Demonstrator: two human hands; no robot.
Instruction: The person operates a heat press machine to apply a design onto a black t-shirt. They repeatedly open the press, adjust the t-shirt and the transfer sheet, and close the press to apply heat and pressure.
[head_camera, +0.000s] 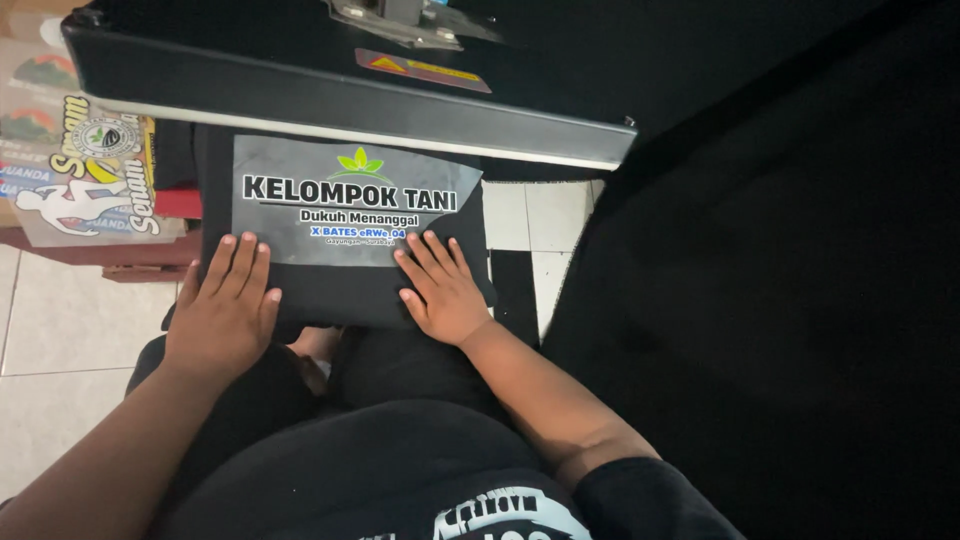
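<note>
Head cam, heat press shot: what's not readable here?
- Head view: lower platen, hidden under the black garment.
- Upper plate: mechanism cut off by top edge.
- Transfer sheet: top edge hidden under the plate.
- Left hand and right hand: palms hidden, face down.
- Right side: black fabric, no detail.

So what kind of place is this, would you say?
Probably a small garment-printing workshop. A heat press hangs open above a black shirt bearing a printed transfer sheet, which both hands smooth flat, and printed stickers are stacked on the left.
</note>
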